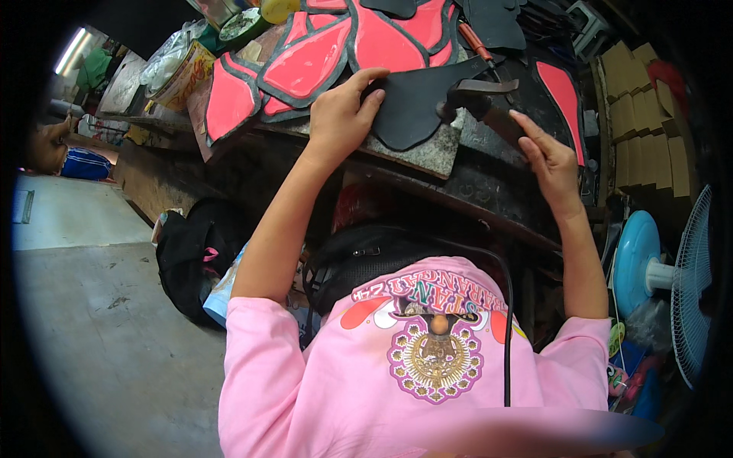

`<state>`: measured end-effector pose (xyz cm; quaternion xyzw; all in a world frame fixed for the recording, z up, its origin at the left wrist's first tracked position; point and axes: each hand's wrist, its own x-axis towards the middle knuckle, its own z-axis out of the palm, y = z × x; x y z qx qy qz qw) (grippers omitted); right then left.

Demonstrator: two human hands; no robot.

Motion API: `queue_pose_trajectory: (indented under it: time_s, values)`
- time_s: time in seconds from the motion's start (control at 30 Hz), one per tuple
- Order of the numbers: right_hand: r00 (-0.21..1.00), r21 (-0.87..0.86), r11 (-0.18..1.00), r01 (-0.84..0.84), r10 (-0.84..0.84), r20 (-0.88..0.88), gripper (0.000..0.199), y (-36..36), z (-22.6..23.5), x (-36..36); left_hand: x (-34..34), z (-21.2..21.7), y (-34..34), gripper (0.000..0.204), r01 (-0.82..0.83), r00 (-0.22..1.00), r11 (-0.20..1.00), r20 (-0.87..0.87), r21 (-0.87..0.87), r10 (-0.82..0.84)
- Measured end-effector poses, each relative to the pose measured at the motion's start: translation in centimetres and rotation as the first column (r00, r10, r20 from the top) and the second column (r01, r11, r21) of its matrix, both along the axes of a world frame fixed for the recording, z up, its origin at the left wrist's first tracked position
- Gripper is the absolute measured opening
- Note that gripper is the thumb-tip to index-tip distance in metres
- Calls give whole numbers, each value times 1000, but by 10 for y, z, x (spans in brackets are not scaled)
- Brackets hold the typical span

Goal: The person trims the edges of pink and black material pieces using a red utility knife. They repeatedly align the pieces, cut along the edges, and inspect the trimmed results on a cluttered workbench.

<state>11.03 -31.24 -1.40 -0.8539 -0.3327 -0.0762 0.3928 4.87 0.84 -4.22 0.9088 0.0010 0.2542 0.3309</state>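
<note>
A flat black cut-out piece (416,99), rounded at its near end and drawn out to a narrow tip on the right, lies on a grey stone slab (439,162). My left hand (347,114) grips its left edge, with thumb and forefinger at the edge. My right hand (550,156) is wrapped round the wooden handle of a hammer (475,95). The dark metal head is over the right part of the black piece; I cannot tell whether it touches. Just beyond the hammer rests a red-handled tool with a thin metal shaft (475,40).
Several pink panels with black borders (305,61) overlap at the back of the dark workbench (489,187). Another pink panel (561,107) lies at the right. A printed tub (183,76) stands at the left. Stacked tan pieces (645,114) and a blue fan (641,263) are on the right.
</note>
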Motion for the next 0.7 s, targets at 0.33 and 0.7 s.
queue_pose_trajectory:
  time_s: [0.33, 0.7]
  values:
    - [999, 320, 946, 46, -53, 12, 35, -13, 15, -7, 7, -14, 9, 34, 102, 995, 964, 44, -246, -94]
    - [923, -137, 973, 187, -125, 365, 33, -38, -5, 6, -4, 0, 6, 46, 79, 995, 971, -39, -228, -90]
